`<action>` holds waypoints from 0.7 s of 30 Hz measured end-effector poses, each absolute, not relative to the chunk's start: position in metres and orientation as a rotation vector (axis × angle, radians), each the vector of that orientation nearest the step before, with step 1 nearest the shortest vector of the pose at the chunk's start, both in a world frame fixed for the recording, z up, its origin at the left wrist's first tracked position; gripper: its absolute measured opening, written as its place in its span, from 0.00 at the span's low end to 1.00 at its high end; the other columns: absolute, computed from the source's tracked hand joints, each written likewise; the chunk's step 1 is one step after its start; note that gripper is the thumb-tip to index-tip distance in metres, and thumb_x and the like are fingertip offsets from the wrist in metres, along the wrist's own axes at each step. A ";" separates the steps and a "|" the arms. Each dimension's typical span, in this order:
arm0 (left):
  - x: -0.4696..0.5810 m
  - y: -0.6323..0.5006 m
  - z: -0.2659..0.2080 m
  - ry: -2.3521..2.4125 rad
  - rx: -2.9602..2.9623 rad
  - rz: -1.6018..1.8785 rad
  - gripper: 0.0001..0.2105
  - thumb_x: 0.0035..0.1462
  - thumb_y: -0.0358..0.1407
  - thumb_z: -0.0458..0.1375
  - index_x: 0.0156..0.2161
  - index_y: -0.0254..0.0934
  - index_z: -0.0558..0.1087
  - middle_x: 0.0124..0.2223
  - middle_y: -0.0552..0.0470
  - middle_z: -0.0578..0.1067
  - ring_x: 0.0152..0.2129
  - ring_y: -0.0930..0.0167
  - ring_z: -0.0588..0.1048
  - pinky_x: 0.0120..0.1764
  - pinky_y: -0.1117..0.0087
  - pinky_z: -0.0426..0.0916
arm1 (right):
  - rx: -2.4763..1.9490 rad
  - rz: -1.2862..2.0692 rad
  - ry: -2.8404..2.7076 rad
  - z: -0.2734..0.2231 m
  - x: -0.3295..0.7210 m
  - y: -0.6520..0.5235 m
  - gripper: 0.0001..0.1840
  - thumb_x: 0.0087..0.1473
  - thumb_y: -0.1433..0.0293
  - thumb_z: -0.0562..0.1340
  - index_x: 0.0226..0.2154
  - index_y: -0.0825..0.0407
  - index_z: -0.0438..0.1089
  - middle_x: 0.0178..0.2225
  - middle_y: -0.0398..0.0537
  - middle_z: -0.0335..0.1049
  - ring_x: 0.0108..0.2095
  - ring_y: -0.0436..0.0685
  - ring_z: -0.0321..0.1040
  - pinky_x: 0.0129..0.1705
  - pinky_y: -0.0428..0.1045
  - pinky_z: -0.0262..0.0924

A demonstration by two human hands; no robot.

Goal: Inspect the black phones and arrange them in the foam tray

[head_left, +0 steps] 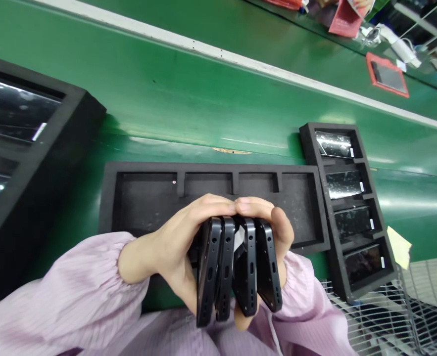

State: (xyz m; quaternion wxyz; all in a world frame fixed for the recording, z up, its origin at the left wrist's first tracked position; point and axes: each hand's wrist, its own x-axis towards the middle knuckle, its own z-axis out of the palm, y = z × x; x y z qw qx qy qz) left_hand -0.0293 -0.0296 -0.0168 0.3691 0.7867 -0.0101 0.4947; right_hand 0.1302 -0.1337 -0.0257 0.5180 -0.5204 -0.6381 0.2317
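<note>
Between both hands I grip a row of several black smartphones (pixel 224 269), standing on edge side by side with their port ends facing me. My left hand (pixel 175 242) clasps the row from the left, fingers over the far end and thumb low at the side. From the right, my right hand (pixel 283 230) is wrapped round the outermost phone, with a fingertip showing beneath. A whitish strip shows between two of the phones. Behind and below the hands lies a black foam tray (pixel 211 167); its visible compartments hold no phones, and my hands hide part of it.
At the right, another black foam tray (pixel 327 217) holds phones in its compartments. A larger-looking black tray (pixel 68 123) with phones is cut off at the left. Beyond a white rail (pixel 240 59) lies a red-framed item (pixel 388 75). A wire rack (pixel 422 306) is at lower right.
</note>
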 end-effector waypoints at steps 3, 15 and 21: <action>-0.030 -0.031 -0.020 -0.034 2.001 1.263 0.61 0.51 0.70 0.74 0.76 0.30 0.60 0.57 0.33 0.82 0.50 0.52 0.86 0.52 0.52 0.87 | -1.053 0.318 -1.516 -0.021 0.130 -0.128 0.59 0.58 0.51 0.81 0.78 0.26 0.47 0.50 0.46 0.79 0.49 0.72 0.81 0.55 0.71 0.80; -0.029 -0.035 -0.024 -0.004 1.938 1.295 0.59 0.50 0.67 0.77 0.73 0.29 0.64 0.54 0.38 0.79 0.48 0.57 0.84 0.50 0.56 0.85 | -0.912 0.326 -1.393 -0.022 0.124 -0.118 0.63 0.49 0.54 0.86 0.76 0.27 0.53 0.49 0.47 0.69 0.44 0.67 0.77 0.43 0.63 0.80; -0.032 -0.043 -0.017 0.131 1.911 1.259 0.49 0.60 0.67 0.71 0.72 0.36 0.63 0.54 0.43 0.79 0.48 0.61 0.83 0.49 0.56 0.85 | -1.234 0.364 -1.530 -0.032 0.128 -0.131 0.60 0.53 0.60 0.84 0.76 0.28 0.53 0.53 0.50 0.71 0.48 0.71 0.80 0.48 0.66 0.82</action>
